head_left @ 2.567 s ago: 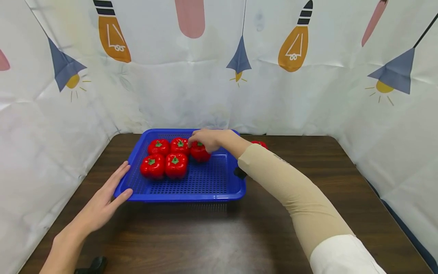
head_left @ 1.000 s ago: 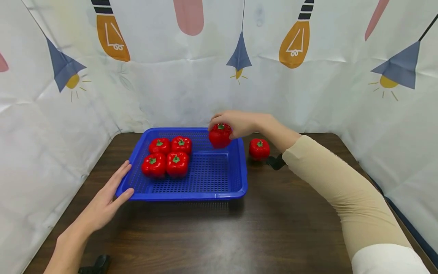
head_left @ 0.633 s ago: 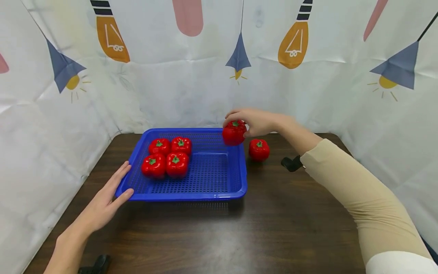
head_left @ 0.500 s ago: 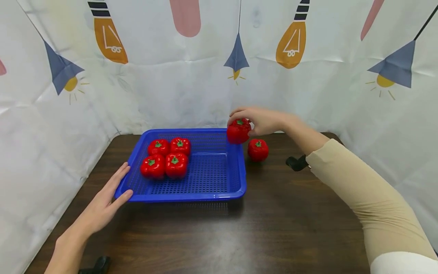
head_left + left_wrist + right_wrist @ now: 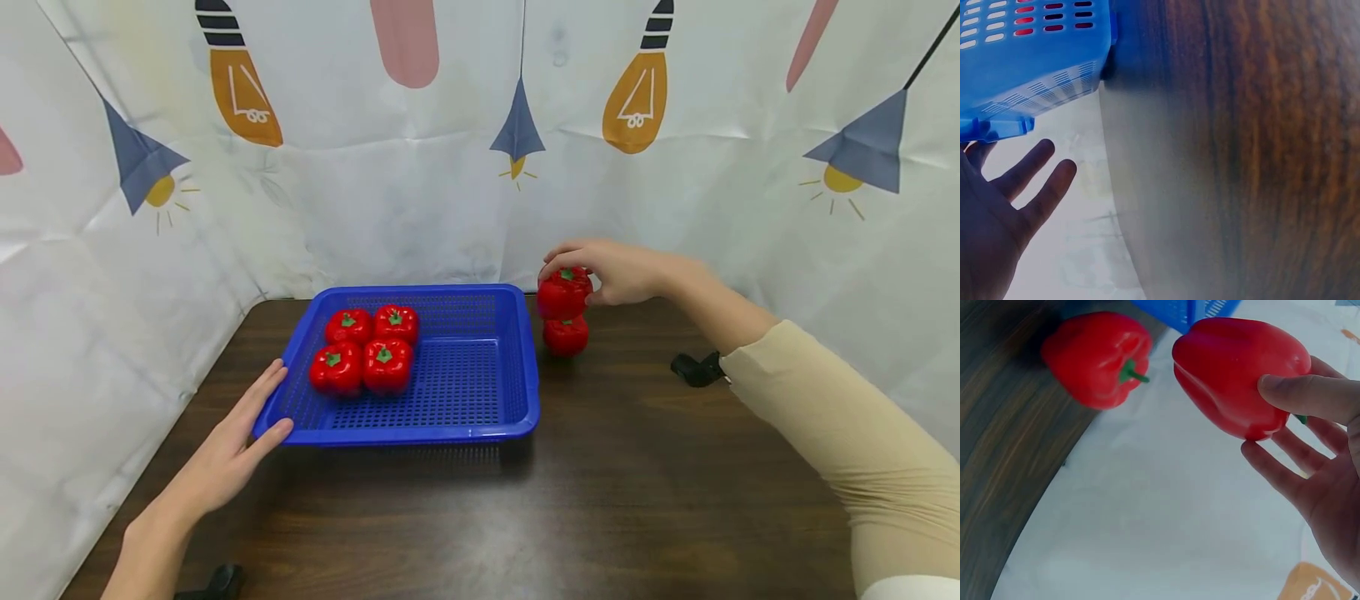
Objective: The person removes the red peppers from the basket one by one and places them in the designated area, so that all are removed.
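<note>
A red bell pepper (image 5: 1235, 375) is pinched between thumb and fingers of my right hand (image 5: 618, 271), held in the air just right of the blue basket. In the head view it overlaps another red bell pepper (image 5: 566, 336) that sits on the table; the right wrist view shows a gap between the two. My left hand (image 5: 217, 462) rests with fairly straight fingers against the left rim of the blue basket (image 5: 397, 435). Inside the basket's left half, several red bell peppers (image 5: 387, 367) with green stems stand in two rows.
The dark wooden table (image 5: 465, 517) stretches in front of and right of the basket. A white printed curtain (image 5: 420, 208) closes off the back and sides. Black wrist-camera mounts (image 5: 697, 369) stick out from my wrists.
My right hand took one bell pepper out of the basket, lifted it over the right rim and carried it rightward, above the pepper on the table. My left hand has stayed at the basket's rim.
</note>
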Demonstrator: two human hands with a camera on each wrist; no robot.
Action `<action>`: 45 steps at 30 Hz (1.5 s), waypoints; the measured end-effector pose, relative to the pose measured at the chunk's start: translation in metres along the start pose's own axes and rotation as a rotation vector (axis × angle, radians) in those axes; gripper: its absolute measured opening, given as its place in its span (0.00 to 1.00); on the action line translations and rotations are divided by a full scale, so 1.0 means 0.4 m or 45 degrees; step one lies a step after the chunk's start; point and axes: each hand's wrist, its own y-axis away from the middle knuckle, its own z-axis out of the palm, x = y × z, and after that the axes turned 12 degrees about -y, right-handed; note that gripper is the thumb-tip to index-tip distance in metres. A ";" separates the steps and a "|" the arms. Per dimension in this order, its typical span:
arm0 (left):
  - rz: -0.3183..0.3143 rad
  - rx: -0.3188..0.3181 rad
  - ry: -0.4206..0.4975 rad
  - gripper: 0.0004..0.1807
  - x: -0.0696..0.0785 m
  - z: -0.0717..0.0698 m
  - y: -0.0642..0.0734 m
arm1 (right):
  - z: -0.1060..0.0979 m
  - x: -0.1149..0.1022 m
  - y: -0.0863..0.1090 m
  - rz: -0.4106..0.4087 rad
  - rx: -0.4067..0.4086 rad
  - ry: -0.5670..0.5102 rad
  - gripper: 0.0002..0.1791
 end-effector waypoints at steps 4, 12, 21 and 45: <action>0.002 0.001 0.001 0.40 0.001 0.001 -0.001 | -0.001 0.016 0.030 0.028 0.021 -0.014 0.36; -0.007 -0.005 -0.005 0.39 0.005 0.001 -0.002 | -0.004 0.055 0.088 0.093 0.075 -0.045 0.36; -0.015 0.010 0.001 0.40 0.005 0.005 0.002 | 0.001 0.098 0.132 0.135 0.075 -0.074 0.35; 0.011 0.029 0.009 0.40 -0.003 0.007 0.002 | 0.115 0.240 0.161 0.143 0.065 -0.137 0.35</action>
